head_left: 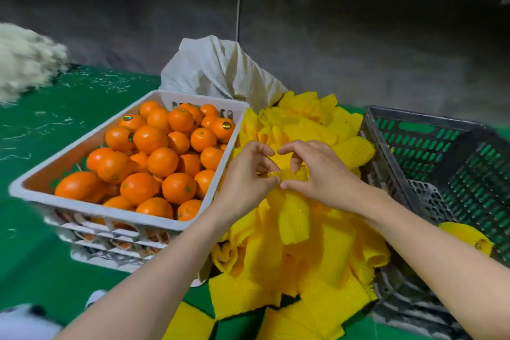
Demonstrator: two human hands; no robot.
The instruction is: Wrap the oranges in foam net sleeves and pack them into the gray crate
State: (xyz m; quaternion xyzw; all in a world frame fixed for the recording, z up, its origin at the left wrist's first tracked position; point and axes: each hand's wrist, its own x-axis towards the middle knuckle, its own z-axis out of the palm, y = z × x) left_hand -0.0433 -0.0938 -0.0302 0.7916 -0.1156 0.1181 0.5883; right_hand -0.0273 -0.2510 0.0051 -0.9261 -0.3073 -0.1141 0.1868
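Both hands meet at the middle of the frame, just above a heap of yellow netting. The left hand [247, 174] and the right hand [313, 171] each pinch the upper edge of one foam net sleeve [294, 218] between thumb and fingertips. Their thumbs nearly touch and the other fingers are curled. The sleeve hangs down from the grip onto the pile of sleeves [317, 265] that fills the centre and lower middle.

Left of the hands, a white crate [69, 157] stands full of bare oranges [162, 161], a few with shiny stickers. At the right edge the gray crate [386, 157] sits just beside the pile, green showing through its slatted walls. A bulging sleeve [466, 234] lies in its near corner, and I cannot tell what fills it. Behind the pile, upper centre, a pale sack [220, 69] slumps. Everything rests on a green table [55, 107], and a blurred white fibrous heap [24, 61] lies at the upper left.
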